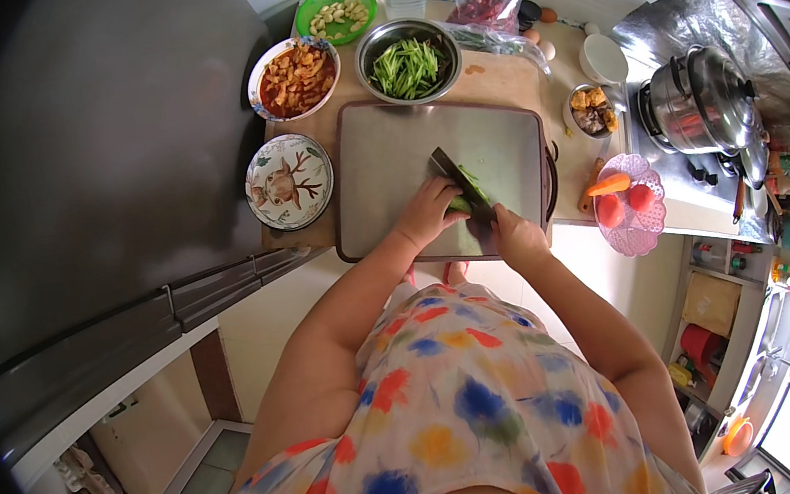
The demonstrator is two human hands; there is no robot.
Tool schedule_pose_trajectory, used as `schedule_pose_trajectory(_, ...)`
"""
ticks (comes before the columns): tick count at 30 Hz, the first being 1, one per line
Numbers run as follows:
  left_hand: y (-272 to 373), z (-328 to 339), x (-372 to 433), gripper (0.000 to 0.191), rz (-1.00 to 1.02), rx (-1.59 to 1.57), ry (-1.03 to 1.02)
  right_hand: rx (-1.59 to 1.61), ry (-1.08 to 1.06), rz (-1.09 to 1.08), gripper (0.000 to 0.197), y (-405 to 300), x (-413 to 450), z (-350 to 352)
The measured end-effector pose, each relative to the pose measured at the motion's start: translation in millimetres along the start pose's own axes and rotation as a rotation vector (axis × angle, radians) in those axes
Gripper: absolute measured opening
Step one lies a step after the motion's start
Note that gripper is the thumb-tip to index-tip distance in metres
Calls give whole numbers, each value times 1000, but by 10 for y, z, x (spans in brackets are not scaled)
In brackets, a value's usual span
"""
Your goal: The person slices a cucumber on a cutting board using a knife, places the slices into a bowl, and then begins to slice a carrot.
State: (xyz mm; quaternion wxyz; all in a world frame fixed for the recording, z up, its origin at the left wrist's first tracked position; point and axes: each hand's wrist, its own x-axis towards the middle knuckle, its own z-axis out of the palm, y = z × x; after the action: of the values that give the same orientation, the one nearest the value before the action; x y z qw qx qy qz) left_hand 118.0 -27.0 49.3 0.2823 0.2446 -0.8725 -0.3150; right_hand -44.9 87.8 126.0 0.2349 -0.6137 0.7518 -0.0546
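My right hand [521, 235] grips the handle of a kitchen knife [463, 184], its dark blade slanting up and left over a metal-faced cutting board [381, 150]. Under the fingers of my left hand [433, 210], a piece of green vegetable [459, 204] is pressed to the board beside the blade; cut green bits [469, 173] lie on the blade's far side. Past the board's far edge stands a steel bowl [408, 61] of green strips. A deer-patterned plate [290, 182] is left of the board.
Back left are a bowl of meat in red sauce [292, 79] and a green basket [336, 15] of garlic cloves. At right, a pink openwork basket [629, 205] holds a carrot and tomatoes, near a small bowl of food [592, 111]. A steel pot [700, 99] stands on the stove.
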Motion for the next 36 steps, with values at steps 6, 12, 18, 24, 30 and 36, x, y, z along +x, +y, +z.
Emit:
schedule_pose_trajectory(6,62,-169,-143,34,112,105,21,6,0,22,25,27,0,25)
schedule_pose_trajectory(12,50,-99,-187,23,106,213,38,0,-7,1,25,20,0,57)
schedule_pose_trajectory(18,-2,-29,-192,19,60,219,37,16,40,-35,23,-26,-35,5)
schedule_pose_trajectory(24,8,-38,-180,19,93,244,55,35,-70,52,27,-76,-36,-294)
schedule_pose_trajectory(30,-18,-23,-176,21,103,230,57,-15,-148,18,29,-91,-85,-407)
schedule_pose_trajectory(36,-39,-7,-189,18,91,294,39,-49,-179,7,26,-81,-32,-347)
